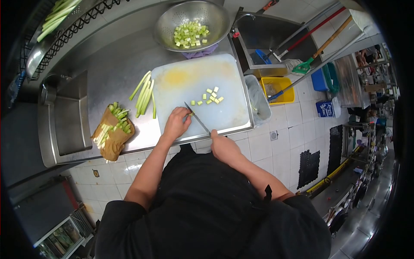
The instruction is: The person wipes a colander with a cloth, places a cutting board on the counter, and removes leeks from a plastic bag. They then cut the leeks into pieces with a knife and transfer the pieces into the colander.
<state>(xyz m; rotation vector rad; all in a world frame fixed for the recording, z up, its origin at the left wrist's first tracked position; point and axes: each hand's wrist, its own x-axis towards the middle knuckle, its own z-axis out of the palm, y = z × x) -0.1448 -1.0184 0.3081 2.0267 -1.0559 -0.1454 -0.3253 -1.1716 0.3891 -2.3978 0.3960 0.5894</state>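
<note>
A white cutting board (194, 77) with yellow stains lies on the steel counter. At its near edge my left hand (176, 124) has curled fingers around a small piece of green stalk, mostly hidden beneath them. My right hand (225, 149) is closed on the handle of a knife (199, 118), whose blade slants up and left to my left fingertips. Several cut pale green pieces (213, 96) are scattered on the board beyond the blade. Long green stalks (145, 96) lie along the board's left edge.
A steel colander (192, 26) with cut pieces stands behind the board, on a purple cloth (200, 52). Left are an opened brown paper bundle of stalks (114, 140) and a sink (73, 116). A lined bin (257, 97) and yellow bucket (290, 90) stand right.
</note>
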